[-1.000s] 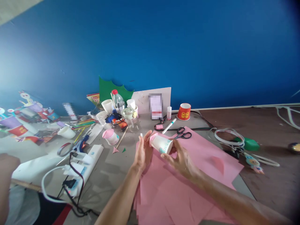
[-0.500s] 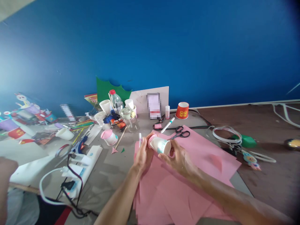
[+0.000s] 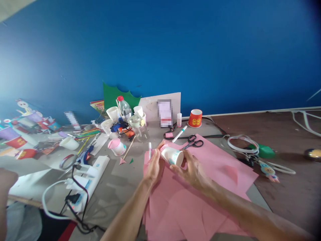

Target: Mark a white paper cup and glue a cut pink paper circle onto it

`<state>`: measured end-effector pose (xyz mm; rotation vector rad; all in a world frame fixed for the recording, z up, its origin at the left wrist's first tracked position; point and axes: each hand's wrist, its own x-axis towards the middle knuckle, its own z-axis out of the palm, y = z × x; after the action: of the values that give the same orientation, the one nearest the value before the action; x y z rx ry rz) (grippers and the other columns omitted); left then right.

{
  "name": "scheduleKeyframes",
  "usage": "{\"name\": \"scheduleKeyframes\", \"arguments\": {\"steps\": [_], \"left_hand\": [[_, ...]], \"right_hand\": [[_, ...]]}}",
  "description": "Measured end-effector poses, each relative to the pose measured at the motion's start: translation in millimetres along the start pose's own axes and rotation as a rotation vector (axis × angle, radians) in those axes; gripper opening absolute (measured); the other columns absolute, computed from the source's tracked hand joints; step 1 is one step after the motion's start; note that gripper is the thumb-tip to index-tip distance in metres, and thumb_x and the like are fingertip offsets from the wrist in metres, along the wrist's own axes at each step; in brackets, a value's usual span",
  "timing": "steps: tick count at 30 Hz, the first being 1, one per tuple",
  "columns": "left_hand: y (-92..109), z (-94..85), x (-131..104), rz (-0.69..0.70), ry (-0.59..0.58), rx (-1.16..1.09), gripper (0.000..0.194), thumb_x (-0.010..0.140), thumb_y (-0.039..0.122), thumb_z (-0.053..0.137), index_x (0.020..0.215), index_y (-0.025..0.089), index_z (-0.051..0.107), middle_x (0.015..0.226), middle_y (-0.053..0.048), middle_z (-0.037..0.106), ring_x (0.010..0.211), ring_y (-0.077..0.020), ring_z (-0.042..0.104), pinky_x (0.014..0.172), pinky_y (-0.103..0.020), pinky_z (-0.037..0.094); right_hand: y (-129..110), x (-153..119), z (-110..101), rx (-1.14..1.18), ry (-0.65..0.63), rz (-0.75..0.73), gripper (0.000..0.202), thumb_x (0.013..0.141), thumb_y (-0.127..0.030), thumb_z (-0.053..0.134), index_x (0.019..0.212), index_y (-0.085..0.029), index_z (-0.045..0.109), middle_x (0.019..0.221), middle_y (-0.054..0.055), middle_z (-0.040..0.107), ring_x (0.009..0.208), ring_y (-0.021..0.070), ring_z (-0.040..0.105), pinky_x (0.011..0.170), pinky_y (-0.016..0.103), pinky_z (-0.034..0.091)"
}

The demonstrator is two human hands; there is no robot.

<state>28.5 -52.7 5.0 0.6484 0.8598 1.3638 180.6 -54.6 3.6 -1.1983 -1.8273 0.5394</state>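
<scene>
A white paper cup (image 3: 172,155) with teal print lies tilted between my two hands, its base toward the right. Pink paper shows around its rim, partly hidden by my left fingers. My left hand (image 3: 154,164) presses against the rim end. My right hand (image 3: 192,169) grips the base end, thumb below and fingers behind. Beneath them spread large sheets of pink paper (image 3: 190,207). Black-handled scissors (image 3: 194,143) lie on the paper's far edge, near a white marker (image 3: 179,134).
A pink-topped cup (image 3: 117,147) stands to the left, near a glass jar (image 3: 140,130). A power strip (image 3: 91,180) with cords lies at front left. A red paper cup (image 3: 195,118) stands by the wall. Another person's hand (image 3: 7,182) is at the left edge.
The cup has turned slightly in my hands, and less pink shows at its rim. My left fingers have shifted a little. At far left, the white sheet and red cup-like piece have moved.
</scene>
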Motion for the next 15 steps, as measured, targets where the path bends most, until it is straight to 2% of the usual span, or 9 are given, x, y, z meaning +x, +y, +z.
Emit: {"name": "scheduleKeyframes", "arguments": {"steps": [4, 9, 12, 15], "left_hand": [[2, -1.8, 2, 0.004, 0.022, -0.092, 0.057, 0.084, 0.058, 0.058, 0.135, 0.034, 0.050, 0.129, -0.003, 0.062, 0.123, -0.0231, 0.054, 0.104, -0.036, 0.040], [9, -1.4, 4, 0.032, 0.062, -0.126, 0.056, 0.084, 0.057, 0.059, 0.131, 0.027, 0.055, 0.118, -0.006, 0.066, 0.115, -0.0258, 0.058, 0.099, -0.038, 0.043], [10, -0.8, 4, 0.028, 0.041, -0.127, 0.053, 0.082, 0.057, 0.061, 0.124, 0.023, 0.060, 0.110, -0.007, 0.069, 0.113, -0.0261, 0.059, 0.099, -0.038, 0.042], [9, -0.4, 3, 0.024, 0.004, -0.105, 0.049, 0.083, 0.056, 0.061, 0.115, 0.020, 0.065, 0.110, -0.009, 0.069, 0.113, -0.0268, 0.059, 0.100, -0.039, 0.042]], "right_hand": [[-1, 1, -1, 0.058, -0.002, -0.027, 0.036, 0.081, -0.045, 0.062, 0.106, -0.022, 0.051, 0.079, 0.005, 0.064, 0.065, 0.0237, 0.060, 0.063, 0.043, 0.053], [0, -1, -1, 0.128, -0.049, 0.000, 0.036, 0.081, -0.046, 0.060, 0.106, -0.021, 0.051, 0.078, 0.004, 0.063, 0.069, 0.0234, 0.061, 0.063, 0.040, 0.053], [2, -2, 1, 0.131, -0.052, 0.019, 0.034, 0.081, -0.045, 0.060, 0.105, -0.022, 0.051, 0.078, 0.003, 0.064, 0.068, 0.0229, 0.061, 0.063, 0.040, 0.053], [2, -2, 2, 0.122, -0.050, 0.038, 0.032, 0.079, -0.043, 0.062, 0.102, -0.023, 0.052, 0.079, 0.004, 0.066, 0.069, 0.0237, 0.062, 0.063, 0.041, 0.053]]}}
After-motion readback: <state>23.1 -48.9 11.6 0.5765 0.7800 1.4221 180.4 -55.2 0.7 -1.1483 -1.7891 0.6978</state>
